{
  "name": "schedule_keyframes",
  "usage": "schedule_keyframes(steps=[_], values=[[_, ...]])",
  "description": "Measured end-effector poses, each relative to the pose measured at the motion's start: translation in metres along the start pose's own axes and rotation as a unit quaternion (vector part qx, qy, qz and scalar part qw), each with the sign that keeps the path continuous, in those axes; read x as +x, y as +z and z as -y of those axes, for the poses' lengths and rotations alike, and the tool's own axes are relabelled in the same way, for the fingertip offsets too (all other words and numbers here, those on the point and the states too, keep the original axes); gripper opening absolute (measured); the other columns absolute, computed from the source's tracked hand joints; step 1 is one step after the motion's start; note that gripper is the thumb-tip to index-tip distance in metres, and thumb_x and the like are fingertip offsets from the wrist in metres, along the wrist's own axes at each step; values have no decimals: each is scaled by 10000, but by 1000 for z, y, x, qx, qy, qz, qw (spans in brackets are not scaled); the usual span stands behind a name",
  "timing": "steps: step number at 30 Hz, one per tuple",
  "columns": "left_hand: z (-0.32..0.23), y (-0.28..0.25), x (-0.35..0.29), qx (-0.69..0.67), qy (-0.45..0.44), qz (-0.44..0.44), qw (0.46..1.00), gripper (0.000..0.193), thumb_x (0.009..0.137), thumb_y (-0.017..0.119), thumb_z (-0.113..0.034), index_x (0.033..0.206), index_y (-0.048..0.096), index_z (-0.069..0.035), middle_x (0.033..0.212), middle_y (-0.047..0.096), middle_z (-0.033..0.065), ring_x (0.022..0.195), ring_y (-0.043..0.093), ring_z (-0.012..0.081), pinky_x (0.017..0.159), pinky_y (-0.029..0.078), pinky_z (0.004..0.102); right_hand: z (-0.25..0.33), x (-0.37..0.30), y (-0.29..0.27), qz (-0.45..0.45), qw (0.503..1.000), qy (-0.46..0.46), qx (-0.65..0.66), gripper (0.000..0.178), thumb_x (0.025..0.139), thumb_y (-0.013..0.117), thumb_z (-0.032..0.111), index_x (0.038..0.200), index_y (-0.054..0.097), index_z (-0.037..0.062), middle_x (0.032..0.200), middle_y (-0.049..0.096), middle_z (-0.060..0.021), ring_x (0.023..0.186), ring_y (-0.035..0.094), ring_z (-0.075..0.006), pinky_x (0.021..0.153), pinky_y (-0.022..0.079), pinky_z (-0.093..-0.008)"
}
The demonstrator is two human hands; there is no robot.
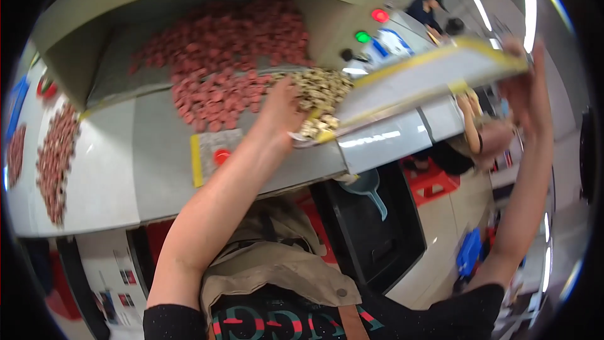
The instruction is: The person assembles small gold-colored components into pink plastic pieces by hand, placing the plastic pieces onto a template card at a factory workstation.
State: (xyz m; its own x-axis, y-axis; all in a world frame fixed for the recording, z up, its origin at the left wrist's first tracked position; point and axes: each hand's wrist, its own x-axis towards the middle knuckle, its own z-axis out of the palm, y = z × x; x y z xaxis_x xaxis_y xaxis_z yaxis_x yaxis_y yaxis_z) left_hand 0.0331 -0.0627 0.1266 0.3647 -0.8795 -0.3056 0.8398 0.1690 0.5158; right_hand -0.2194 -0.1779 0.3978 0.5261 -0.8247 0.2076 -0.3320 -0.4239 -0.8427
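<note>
My right hand point(525, 91) is raised at the far right, gripping the high end of a long pale tray point(402, 91) with yellow-taped edges. The tray slopes down to the left toward the bench. Small gold-coloured pieces point(324, 88) are heaped at its low end, some spread at the corner. My left hand point(284, 104) is against that low end, beside the gold pieces; its fingers are blurred and partly hidden. Just left of it lies a large pile of small red pieces point(217, 97), reaching back under a curved cover.
A grey pad point(234, 145) with a yellow strip and a red round cap point(221, 157) lies near the bench's front. More reddish pieces point(56, 157) are at left. Below are a black bin point(390, 239) with a blue-grey scoop point(368, 186) and a red stool point(431, 182). Other people work beyond.
</note>
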Motion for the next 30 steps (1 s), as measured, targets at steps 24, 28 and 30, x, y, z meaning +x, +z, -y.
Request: schedule_keyframes(steps=[24,28,30], values=[[16,38,-3,-38,-60,72,995,431,1012,303,-329,1280,445,-22,1232,531,153,1095,559,324,928,521,511,101,38,35,86,957,-46,-273,1152,756,288,874,1481,147,-10,1223,454,-437,1116,566,-438,923,459,-425],[11,47,-4,-16,-55,50,997,415,1007,311,-308,1273,448,-21,1249,529,150,1084,570,303,926,522,502,100,24,31,37,946,-111,-303,1110,763,307,863,1437,243,-16,1168,497,-408,1007,626,-370,801,511,-380],[14,52,-2,-17,-65,73,995,400,998,322,-285,1254,470,-15,1224,552,154,1059,584,301,918,528,487,99,21,21,20,934,-152,-322,1081,767,319,857,1404,311,-16,1104,547,-386,923,664,-329,727,535,-362]])
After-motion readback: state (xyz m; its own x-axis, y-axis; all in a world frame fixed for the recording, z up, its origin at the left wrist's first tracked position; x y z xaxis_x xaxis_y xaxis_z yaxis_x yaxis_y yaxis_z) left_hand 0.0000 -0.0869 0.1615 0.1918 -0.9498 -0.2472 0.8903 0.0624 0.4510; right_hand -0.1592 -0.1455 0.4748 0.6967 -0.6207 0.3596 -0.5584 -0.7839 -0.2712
